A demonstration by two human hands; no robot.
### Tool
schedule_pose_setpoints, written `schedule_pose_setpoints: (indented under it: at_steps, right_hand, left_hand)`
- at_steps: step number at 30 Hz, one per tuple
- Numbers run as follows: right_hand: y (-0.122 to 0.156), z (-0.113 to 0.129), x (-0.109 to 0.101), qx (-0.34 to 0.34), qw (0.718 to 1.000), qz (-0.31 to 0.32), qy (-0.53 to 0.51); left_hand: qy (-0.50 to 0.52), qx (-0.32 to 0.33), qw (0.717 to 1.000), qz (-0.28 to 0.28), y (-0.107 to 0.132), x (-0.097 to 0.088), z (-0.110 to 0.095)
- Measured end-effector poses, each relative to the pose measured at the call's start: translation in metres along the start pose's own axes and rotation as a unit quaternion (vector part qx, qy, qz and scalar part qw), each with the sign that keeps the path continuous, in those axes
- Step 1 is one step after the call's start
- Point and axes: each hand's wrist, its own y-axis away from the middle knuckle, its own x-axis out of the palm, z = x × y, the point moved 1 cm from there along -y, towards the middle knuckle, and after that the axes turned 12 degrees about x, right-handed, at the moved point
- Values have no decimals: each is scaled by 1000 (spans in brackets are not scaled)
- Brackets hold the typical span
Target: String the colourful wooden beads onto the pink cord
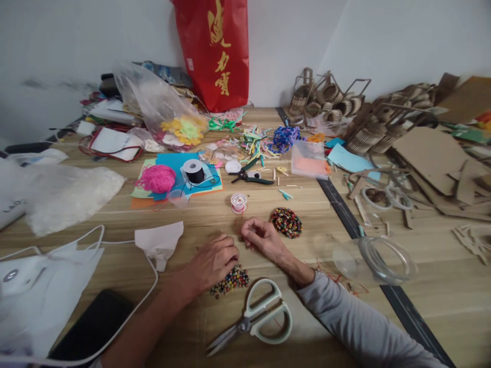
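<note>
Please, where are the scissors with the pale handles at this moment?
In the head view, the scissors lie near the bottom centre, just below the loose beads, with their blades pointing to the lower left.

A single head-worn camera looks from the wearer's own side, above the near edge of the tabletop, facing forward and down. Straight ahead, toward 12 o'clock, it takes in the wall behind the table. The left hand and right hand sit just below the middle of the view, the left arm entering between 7 and 8 o'clock, the right between 4 and 5. The scissors at 6 o'clock lie nearer the lens than either hand. Toward 10 o'clock the view is dim, so the table's far edge there is hard to judge.
</note>
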Motion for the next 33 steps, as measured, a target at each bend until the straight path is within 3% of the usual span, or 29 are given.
schedule_pose_setpoints:
  at_steps: [4,8,12,16,22,33]
  right_hand:
    - [0,0,0,-3,1000,-2,5]
    - [0,0,-1,-9,1000,-1,10]
    - [0,0,-1,-5,1000,-5,10]
    - [0,-1,0,-1,1000,-8,18]
    - [3,-3,1,-18,999,-15,23]
    - [5,-5,4,-29,999,-11,33]
  left_hand:
    - [30,-33,999,-27,-4,0,3]
    - [120,-109,978,-131,-8,2,12]
    - [277,-174,915,-237,-11,10,21]
    - [388,-194,850,-297,-12,15,27]
    - [450,-192,816,-308,-12,16,32]
    - [452,-215,817,-285,-10,13,40]
